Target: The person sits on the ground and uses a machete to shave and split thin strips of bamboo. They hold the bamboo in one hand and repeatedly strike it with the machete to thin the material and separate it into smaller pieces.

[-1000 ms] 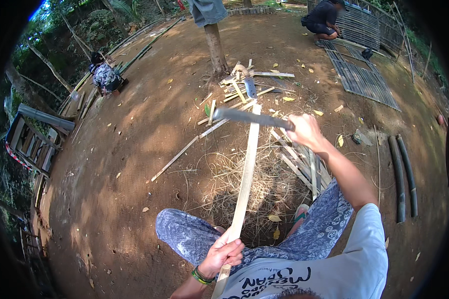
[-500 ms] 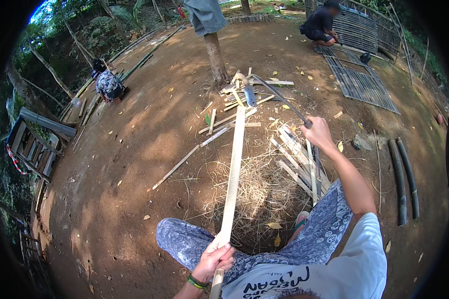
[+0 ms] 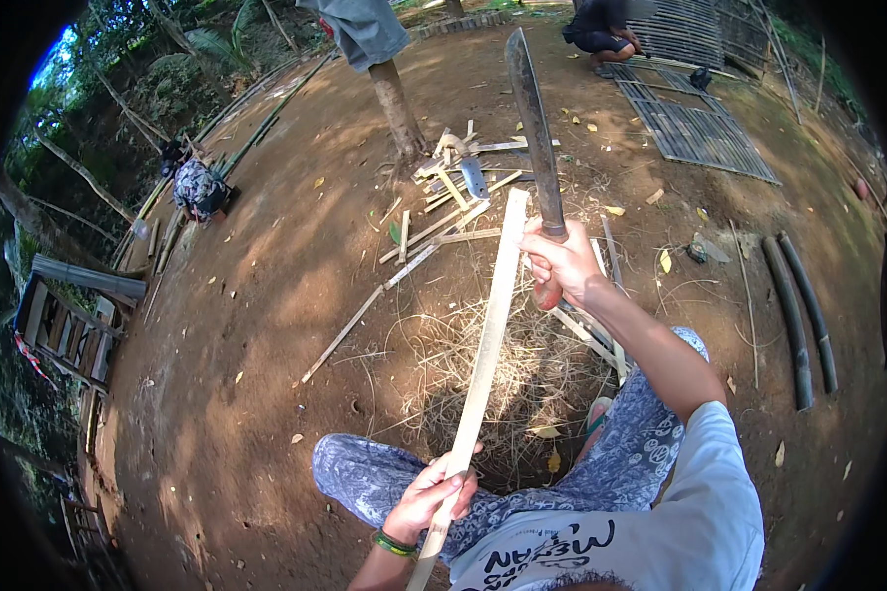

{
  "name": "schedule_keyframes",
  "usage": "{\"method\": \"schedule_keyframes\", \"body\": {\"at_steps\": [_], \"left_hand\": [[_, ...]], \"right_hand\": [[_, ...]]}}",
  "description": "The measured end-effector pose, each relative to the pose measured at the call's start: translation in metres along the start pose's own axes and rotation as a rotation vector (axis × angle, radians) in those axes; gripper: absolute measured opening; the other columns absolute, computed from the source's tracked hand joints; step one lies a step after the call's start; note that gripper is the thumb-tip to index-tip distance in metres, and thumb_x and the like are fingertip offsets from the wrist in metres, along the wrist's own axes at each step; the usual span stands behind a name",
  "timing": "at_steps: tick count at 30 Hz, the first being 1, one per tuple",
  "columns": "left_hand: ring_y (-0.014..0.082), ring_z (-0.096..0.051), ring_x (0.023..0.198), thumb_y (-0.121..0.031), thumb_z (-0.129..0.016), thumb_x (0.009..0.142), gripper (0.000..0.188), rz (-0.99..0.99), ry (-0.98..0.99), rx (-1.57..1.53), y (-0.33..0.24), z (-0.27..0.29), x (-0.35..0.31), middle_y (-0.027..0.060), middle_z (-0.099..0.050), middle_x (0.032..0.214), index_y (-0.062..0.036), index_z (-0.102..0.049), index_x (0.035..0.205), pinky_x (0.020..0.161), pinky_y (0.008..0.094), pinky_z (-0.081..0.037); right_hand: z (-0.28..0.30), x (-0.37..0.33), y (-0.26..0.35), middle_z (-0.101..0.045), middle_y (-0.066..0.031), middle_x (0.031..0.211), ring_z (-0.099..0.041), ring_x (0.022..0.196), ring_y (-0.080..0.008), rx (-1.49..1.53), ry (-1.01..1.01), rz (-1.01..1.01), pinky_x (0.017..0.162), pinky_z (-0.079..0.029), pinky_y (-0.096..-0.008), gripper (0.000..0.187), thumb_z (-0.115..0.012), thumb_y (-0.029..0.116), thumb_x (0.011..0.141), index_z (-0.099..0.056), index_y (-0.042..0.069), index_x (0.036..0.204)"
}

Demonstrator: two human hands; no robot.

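A long pale bamboo strip (image 3: 487, 347) slants up and away from my lap. My left hand (image 3: 432, 500) is closed around its lower part, and the near end runs below that hand. In my right hand (image 3: 567, 258) is the handle of a machete (image 3: 535, 123), its dark blade standing up and pointing away from me. The fingers of the right hand are right beside the far end of the strip; whether they touch it I cannot tell. Curly shavings (image 3: 508, 369) lie on the ground beneath the strip.
A broad blade (image 3: 474, 178) rests among bamboo pieces (image 3: 443, 222) by a tree trunk (image 3: 397, 108). Two dark poles (image 3: 790, 325) lie at right. One person (image 3: 601, 34) crouches near a slatted bamboo panel (image 3: 695, 123); another (image 3: 202, 182) crouches far left. A wooden rack (image 3: 69, 325) stands at left.
My right hand has come left to the strip's far end, and the machete has swung from pointing away left to standing upright. The strip's far end has shifted right. The view has turned slightly.
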State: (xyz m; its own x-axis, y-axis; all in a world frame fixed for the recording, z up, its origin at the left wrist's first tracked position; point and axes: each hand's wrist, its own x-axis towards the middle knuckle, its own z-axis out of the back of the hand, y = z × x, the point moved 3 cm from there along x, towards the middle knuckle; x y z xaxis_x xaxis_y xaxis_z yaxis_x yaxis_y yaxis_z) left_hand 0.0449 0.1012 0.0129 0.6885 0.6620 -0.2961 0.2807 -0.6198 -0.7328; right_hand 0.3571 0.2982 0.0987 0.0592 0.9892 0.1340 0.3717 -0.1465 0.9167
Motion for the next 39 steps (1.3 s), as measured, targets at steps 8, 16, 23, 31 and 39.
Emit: {"method": "schedule_keyframes", "body": {"at_steps": [8, 16, 23, 31, 39], "left_hand": [[0.0088, -0.055, 0.053, -0.02, -0.043, 0.107, 0.027, -0.172, -0.282, 0.476, -0.05, -0.026, 0.043, 0.0037, -0.061, 0.078, -0.003, -0.046, 0.128, 0.048, 0.022, -0.047], [0.0036, -0.043, 0.044, -0.028, -0.043, 0.108, 0.026, -0.218, -0.402, 0.645, -0.061, -0.041, 0.047, -0.0043, -0.048, 0.061, -0.0053, -0.056, 0.105, 0.041, 0.0187, -0.036], [0.0028, -0.042, 0.047, -0.031, -0.047, 0.107, 0.032, -0.247, -0.478, 0.753, -0.039, -0.035, 0.04, -0.0054, -0.047, 0.061, -0.0077, -0.051, 0.086, 0.043, 0.0197, -0.034], [0.0053, -0.045, 0.049, -0.024, -0.051, 0.105, 0.03, -0.291, -0.503, 0.799, -0.042, -0.04, 0.02, -0.0016, -0.05, 0.056, -0.0029, -0.056, 0.084, 0.045, 0.0257, -0.035], [0.0045, -0.043, 0.046, -0.027, -0.04, 0.109, 0.028, -0.243, -0.43, 0.605, -0.042, -0.032, 0.022, -0.002, -0.049, 0.058, -0.0047, -0.055, 0.099, 0.043, 0.0198, -0.035]], "right_hand": [[-0.034, -0.023, 0.017, -0.053, 0.0022, 0.057, -0.05, 0.049, -0.0066, -0.355, 0.009, -0.074, 0.044, -0.038, -0.0261, 0.026, -0.074, 0.026, 0.089, -0.062, 0.004, 0.085], [-0.02, -0.053, -0.006, -0.06, -0.0081, 0.056, -0.065, 0.056, -0.0272, -1.301, 0.179, 0.431, 0.055, -0.05, -0.0408, 0.025, -0.075, 0.029, 0.075, -0.062, 0.008, 0.077], [-0.003, -0.041, -0.007, -0.064, -0.0094, 0.064, -0.066, 0.058, -0.0297, -1.513, 0.258, 0.688, 0.058, -0.055, -0.046, 0.02, -0.07, 0.02, 0.071, -0.055, 0.009, 0.078], [0.029, -0.02, 0.02, -0.06, -0.0162, 0.057, -0.061, 0.054, -0.0332, -1.416, -0.032, 0.311, 0.059, -0.05, -0.0457, 0.02, -0.068, 0.022, 0.078, -0.065, 0.003, 0.071], [0.024, -0.03, 0.029, -0.052, -0.018, 0.053, -0.054, 0.048, -0.0305, -1.134, -0.228, 0.192, 0.054, -0.042, -0.0424, 0.029, -0.067, 0.025, 0.084, -0.063, -0.001, 0.07]]}}
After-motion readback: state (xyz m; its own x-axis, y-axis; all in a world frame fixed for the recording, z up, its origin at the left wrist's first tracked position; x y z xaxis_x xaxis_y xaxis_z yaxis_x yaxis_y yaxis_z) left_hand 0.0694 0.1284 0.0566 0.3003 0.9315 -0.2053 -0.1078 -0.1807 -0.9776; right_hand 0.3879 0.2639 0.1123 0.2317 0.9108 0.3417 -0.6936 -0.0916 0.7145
